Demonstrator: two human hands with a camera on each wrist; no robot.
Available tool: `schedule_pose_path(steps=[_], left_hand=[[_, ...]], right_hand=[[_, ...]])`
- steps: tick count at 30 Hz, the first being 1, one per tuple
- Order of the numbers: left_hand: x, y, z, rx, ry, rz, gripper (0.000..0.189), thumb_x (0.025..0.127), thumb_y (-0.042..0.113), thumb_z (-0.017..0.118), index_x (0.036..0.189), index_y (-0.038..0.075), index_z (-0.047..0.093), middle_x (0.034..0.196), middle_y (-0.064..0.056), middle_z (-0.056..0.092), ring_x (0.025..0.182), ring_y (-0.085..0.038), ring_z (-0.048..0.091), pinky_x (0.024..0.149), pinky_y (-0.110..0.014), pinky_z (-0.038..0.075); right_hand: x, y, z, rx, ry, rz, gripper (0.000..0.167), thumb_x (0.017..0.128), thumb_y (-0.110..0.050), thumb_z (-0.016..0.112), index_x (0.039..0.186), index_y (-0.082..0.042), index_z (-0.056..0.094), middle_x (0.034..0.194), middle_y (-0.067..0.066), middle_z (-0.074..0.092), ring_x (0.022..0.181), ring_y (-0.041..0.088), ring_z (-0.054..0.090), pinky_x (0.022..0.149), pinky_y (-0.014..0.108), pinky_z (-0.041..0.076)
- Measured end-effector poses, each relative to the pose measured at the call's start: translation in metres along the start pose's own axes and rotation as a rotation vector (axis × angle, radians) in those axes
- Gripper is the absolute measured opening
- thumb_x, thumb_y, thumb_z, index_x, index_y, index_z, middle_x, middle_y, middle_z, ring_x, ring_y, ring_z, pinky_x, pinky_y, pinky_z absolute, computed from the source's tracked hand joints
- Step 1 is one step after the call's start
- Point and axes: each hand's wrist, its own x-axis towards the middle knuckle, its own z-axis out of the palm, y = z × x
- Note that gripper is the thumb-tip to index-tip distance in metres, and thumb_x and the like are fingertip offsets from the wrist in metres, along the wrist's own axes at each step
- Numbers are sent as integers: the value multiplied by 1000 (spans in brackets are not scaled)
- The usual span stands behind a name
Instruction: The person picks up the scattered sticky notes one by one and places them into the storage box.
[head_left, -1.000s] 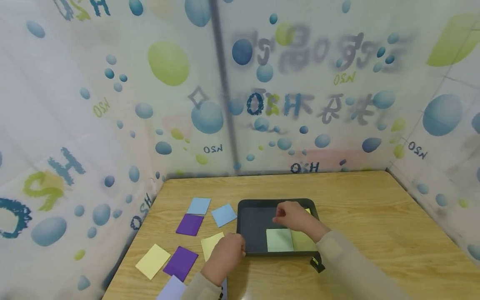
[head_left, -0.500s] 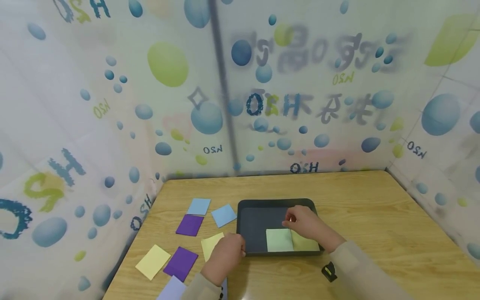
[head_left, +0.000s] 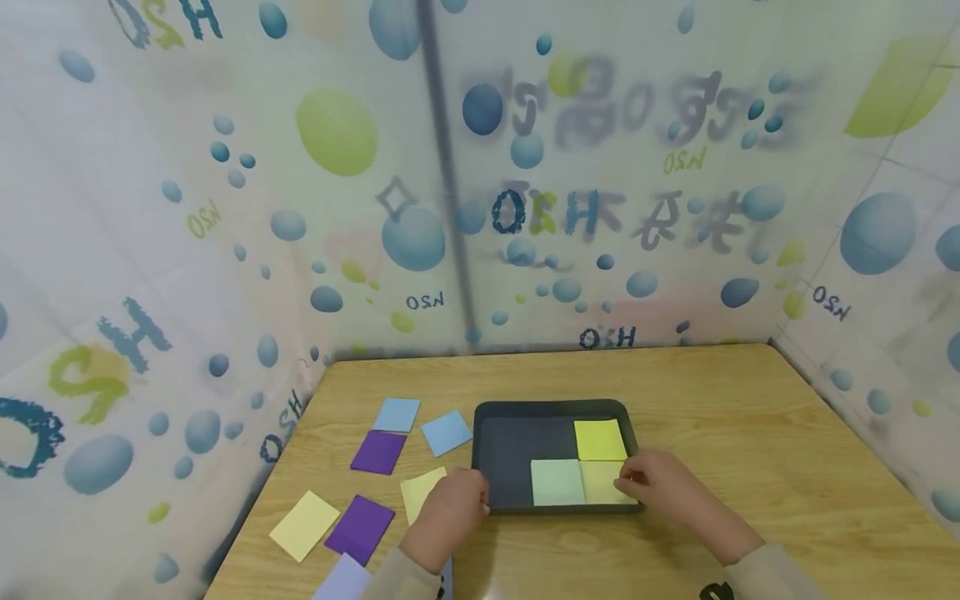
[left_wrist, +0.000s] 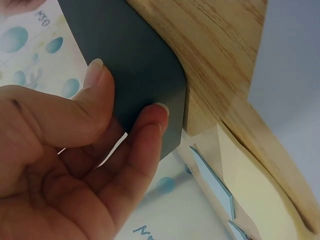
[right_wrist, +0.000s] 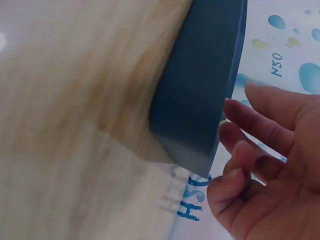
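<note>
A dark rectangular tray [head_left: 517,442] lies on the wooden table. Inside its right half are a bright yellow paper square [head_left: 599,439], a pale green one [head_left: 557,482] and a dull yellow one [head_left: 602,480]. My left hand [head_left: 452,510] holds the front left corner of the tray; the left wrist view shows curled fingers and thumb at the tray's wall [left_wrist: 145,60]. Over the front right corner is my right hand [head_left: 666,487], its fingers loosely bent beside the rim, with nothing seen between them. Whether its fingertips touch the rim, I cannot tell.
Left of the tray lie two blue squares [head_left: 447,432], two purple squares [head_left: 360,529], a pale yellow square [head_left: 304,526] and a lilac sheet [head_left: 342,577]. Another yellow square [head_left: 422,490] is partly behind my left hand. A patterned curtain [head_left: 375,167] surrounds the table [head_left: 712,392].
My right hand has drawn back from above the tray toward its front right corner, uncovering the bright yellow square. My left hand stays at the front left corner.
</note>
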Motion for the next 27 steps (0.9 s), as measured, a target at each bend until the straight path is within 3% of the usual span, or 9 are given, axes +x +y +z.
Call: schedule_pose_path(steps=[5, 13, 18, 21, 27], left_hand=[[-1, -1, 0, -12, 2, -1, 21, 81, 4, 81, 67, 13, 68, 68, 6, 65, 62, -8, 58, 55, -24, 46], [-1, -3, 2, -4, 9, -1, 21, 81, 4, 81, 66, 13, 68, 67, 6, 65, 61, -8, 58, 55, -23, 47], [-3, -3, 1, 6, 28, 7, 22, 81, 4, 81, 66, 13, 69, 68, 6, 66, 62, -8, 60, 54, -23, 47], [-3, -4, 2, 14, 34, 13, 21, 81, 4, 81, 66, 13, 69, 69, 5, 67, 62, -9, 61, 55, -23, 48], [-2, -6, 2, -17, 26, 37, 17, 81, 5, 82, 69, 12, 72, 72, 5, 69, 64, -8, 62, 56, -22, 48]], right_hand=[[-10, 8, 3, 8, -18, 3, 14, 93, -20, 71, 81, -14, 71, 73, -7, 57, 66, 6, 46, 58, 23, 42], [-19, 21, 7, -33, -43, -151, 15, 83, -22, 81, 86, -9, 75, 80, -7, 63, 71, -2, 49, 61, 22, 47], [-18, 24, 16, -119, 28, -208, 5, 81, -10, 80, 80, -9, 76, 77, -8, 65, 70, -1, 54, 60, 22, 49], [-18, 24, 20, -175, 73, -236, 6, 80, -6, 80, 77, -10, 76, 75, -7, 65, 69, 1, 58, 60, 22, 51], [-20, 24, 26, -214, 144, -243, 10, 75, -6, 83, 73, -12, 75, 71, -10, 60, 66, -2, 52, 58, 22, 49]])
